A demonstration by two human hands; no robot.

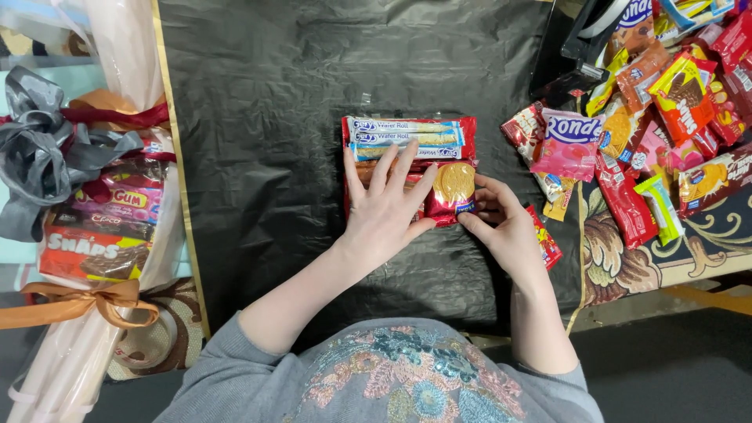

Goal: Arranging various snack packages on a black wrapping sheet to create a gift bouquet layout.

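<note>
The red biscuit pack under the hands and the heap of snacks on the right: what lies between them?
In the head view, the right hand lies between the red biscuit pack and the heap of snacks; behind it is bare black sheet.

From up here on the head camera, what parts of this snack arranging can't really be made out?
- Packet under the left hand: the palm and fingers cover most of it; its kind cannot be told.
- Round biscuit pack: its right end is hidden by the right hand.
- Snack pile: cut off by the top and right edges.
- Wrapped gift bundle: clear film and the grey ribbon bow blur its contents.
</note>
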